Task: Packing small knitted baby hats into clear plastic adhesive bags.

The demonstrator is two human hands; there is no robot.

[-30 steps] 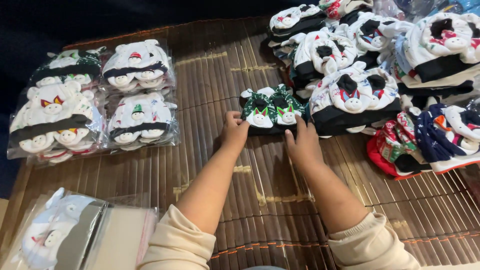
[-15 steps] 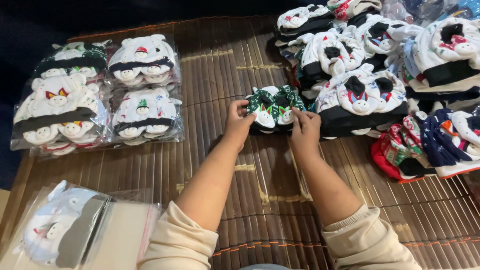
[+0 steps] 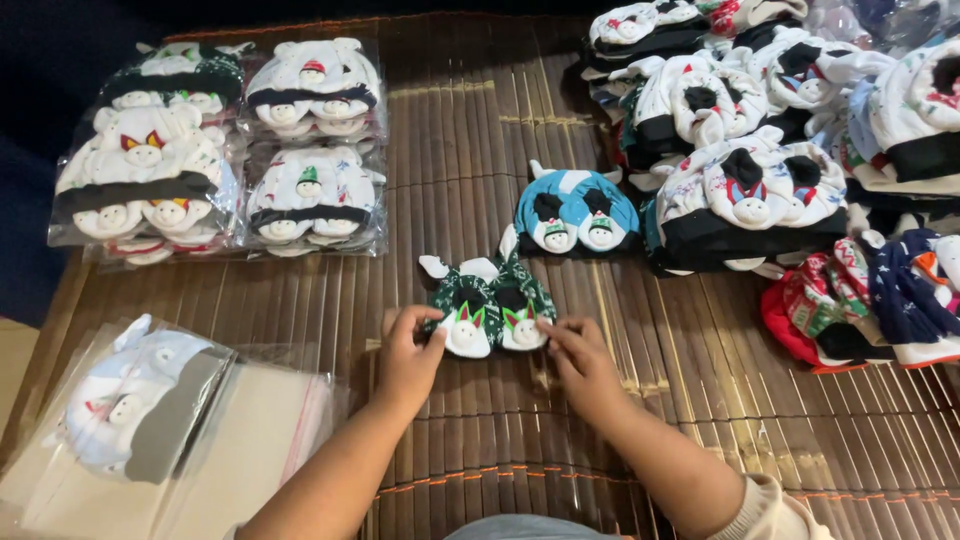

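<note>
Nearest to us, at the lower left, a stack of clear plastic sleeves (image 3: 250,440) lies on the brown slatted bamboo mat (image 3: 470,130), and on that stack rests one bagged pale blue and white fabric hat (image 3: 125,400).

Our two forearms reach up from the bottom edge. Our left hand (image 3: 408,352) has its fingers curled, with the fingertips touching the left lower edge of the dark green and white knitted hat with white animal faces (image 3: 487,305). Our right hand (image 3: 580,358) is likewise partly closed, its fingertips pinching the right lower edge of the same hat. Neither hand wraps the hat fully; both grip it at the rim only. The hat lies flat on the mat, centred just beyond our fingers.

Just beyond it, apart from it, lies a blue and white hat with two small white faces (image 3: 577,212).

To the far left, four clear bags of white and black hats (image 3: 220,150) sit in two rows, touching one another.

To the far right, a loose pile of unbagged white, black and patterned hats (image 3: 760,130) covers the mat's corner. A red patterned hat (image 3: 820,315) and a navy patterned hat (image 3: 915,290) lie at its near edge, side by side.
</note>
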